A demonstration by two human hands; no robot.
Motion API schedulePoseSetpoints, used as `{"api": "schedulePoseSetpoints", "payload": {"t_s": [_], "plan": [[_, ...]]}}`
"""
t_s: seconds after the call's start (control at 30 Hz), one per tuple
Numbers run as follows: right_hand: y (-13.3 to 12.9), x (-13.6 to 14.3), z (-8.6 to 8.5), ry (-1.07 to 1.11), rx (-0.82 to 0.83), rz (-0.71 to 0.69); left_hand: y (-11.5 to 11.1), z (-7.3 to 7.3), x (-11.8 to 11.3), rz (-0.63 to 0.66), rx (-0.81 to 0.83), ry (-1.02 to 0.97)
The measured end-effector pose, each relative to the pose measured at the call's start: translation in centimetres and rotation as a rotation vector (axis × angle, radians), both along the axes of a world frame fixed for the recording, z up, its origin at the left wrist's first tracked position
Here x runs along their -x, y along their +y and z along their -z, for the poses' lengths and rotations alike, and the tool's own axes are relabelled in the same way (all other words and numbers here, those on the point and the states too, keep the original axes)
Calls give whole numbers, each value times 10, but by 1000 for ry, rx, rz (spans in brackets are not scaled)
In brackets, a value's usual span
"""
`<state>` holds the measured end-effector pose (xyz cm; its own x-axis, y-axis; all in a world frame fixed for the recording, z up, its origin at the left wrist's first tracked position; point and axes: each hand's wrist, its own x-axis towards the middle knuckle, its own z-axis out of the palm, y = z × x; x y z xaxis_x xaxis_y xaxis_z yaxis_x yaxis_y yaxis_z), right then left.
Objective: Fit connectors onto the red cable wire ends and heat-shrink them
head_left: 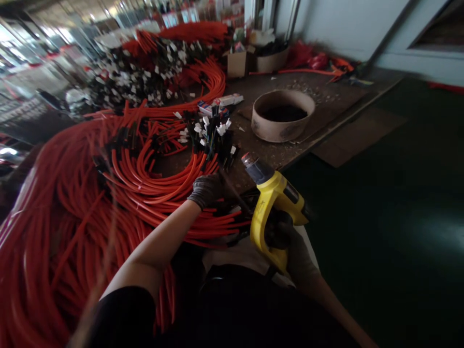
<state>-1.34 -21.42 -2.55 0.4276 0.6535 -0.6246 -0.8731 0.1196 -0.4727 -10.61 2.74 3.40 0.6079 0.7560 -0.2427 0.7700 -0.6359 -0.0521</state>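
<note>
My right hand [281, 232], in a dark glove, is wrapped round the handle of a yellow heat gun [264, 205]. Its metal nozzle points up and to the left. My left hand [207, 190], in a grey glove, lies at the near right side of a coil of orange tubes [163, 186]; its fingers are too dark to make out. Just beyond that hand, black wire ends with white connectors [213, 128] stick up from the tubes. Below it, several orange tube ends [224, 222] reach toward the heat gun.
A round cardboard-coloured ring [266, 129] stands on the dark table [322, 130]. Behind are a small carton [237, 64] and a heap of white connectors [145, 72]. Long orange tubes [39, 208] hang over the left side. The table's edge runs along the right, above a green floor [380, 203].
</note>
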Motion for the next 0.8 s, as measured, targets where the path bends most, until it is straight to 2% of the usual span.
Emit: {"api": "schedulePoseSetpoints", "payload": {"t_s": [0.13, 0.23, 0.3, 0.37, 0.43, 0.5, 0.67, 0.8], "plan": [[-3, 0, -1, 7, 19, 24, -9, 5, 0, 39, -50, -33], [-5, -3, 4, 30, 23, 37, -14, 5, 4, 72, -90, -57], [-5, -5, 8, 46, 14, 27, -14, 5, 7, 63, -97, -196], [-5, -7, 11, 41, -19, 8, -9, 6, 7, -54, 94, -525], [-4, -8, 12, 7, -68, 0, -3, 8, 1, -209, 429, -877], [-4, -8, 11, -19, -92, -7, 2, 12, -10, -298, 698, -1072], [-8, -2, 12, 11, -6, -32, 1, 25, -37, -351, 891, -1332], [-5, -1, 13, -51, 27, -18, -8, 31, -38, -363, 966, -1529]]}}
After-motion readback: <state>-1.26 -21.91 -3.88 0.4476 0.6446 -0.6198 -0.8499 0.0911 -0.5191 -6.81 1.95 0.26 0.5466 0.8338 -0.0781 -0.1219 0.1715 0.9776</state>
